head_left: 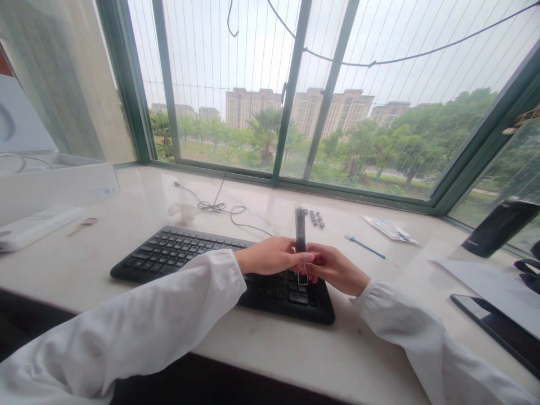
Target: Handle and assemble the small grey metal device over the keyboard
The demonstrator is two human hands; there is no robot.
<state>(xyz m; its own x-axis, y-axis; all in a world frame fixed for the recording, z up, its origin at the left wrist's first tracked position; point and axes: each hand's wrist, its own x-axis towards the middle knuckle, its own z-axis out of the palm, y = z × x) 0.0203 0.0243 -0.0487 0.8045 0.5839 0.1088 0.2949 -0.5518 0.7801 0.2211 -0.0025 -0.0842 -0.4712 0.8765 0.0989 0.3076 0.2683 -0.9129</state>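
Note:
A black keyboard cleaning brush (300, 232) with a wire keycap puller (302, 279) at its lower end stands upright over the right part of a black keyboard (169, 278). My left hand (274, 254) closes on it from the left, thumb pressed against its lower half. From the right, my right hand (337, 266) pinches the same tool low down, close to the wire loop. Fingers partly hide the grip, and I cannot tell whether the loop touches a key. Several loose keycaps (315, 218) lie just behind the tool.
A blue stick (366, 247) and a clear packet (391, 230) lie to the right, near a phone (498, 326) and white paper (485, 281). A thin cable (215, 207) curls behind the keyboard. On the left are a white box (59, 183) and a small key-like item (84, 225).

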